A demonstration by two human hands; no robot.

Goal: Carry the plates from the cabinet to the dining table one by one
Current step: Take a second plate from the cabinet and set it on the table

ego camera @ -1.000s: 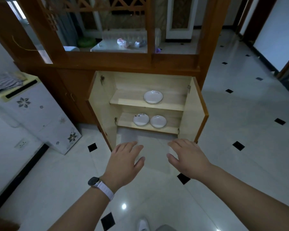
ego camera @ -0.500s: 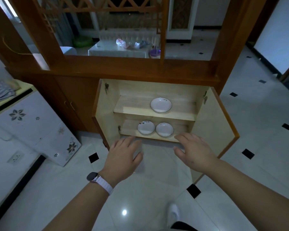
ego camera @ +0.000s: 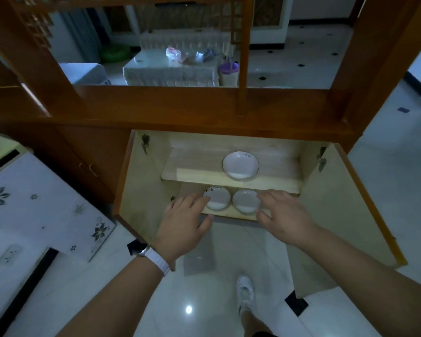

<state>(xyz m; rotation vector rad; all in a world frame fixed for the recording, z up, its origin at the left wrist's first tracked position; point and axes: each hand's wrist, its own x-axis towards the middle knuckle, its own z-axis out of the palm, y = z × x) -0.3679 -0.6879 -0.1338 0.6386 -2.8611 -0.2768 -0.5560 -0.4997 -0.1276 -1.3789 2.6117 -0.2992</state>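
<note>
Three shallow round white plates

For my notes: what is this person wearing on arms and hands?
No sleeves show, and there are no gloves on the left hand or the right hand. The left wrist carries a watch with a dark face and a white strap.

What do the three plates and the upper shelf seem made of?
The upper plate, lower left plate and lower right plate look like glazed ceramic: white, smooth, with a soft shine. The upper shelf looks like pale matte board with wood grain, real or printed.
</note>
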